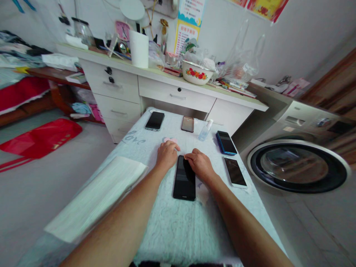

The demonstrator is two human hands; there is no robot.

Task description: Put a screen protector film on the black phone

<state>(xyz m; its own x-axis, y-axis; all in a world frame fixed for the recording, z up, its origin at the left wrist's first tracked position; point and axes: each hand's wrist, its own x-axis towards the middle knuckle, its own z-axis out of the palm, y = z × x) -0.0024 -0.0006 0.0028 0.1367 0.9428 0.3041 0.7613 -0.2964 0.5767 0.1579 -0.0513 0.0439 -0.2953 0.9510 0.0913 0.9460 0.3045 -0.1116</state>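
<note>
A large black phone (184, 180) lies face up on the cloth-covered table (164, 230). Just beyond its upper left corner, my left hand (167, 154) rests with curled fingers; whether it holds anything is hidden. My right hand (199, 162) touches the phone's upper right part, its fingers pressed together on something small I cannot make out. Farther back lie a dark phone (155, 121) at left and a brownish phone or case (187, 124). A clear spray bottle (205, 130) stands near a blue-edged phone (226, 142); a white-edged phone (235, 172) lies at right.
Folded whitish paper or cloth (98, 196) lies along the table's left side. Behind stands a white desk (167, 89) bearing a floral bowl (197, 72) and plastic bags. A washing machine (300, 148) is at right, a red bag (44, 139) on the floor at left.
</note>
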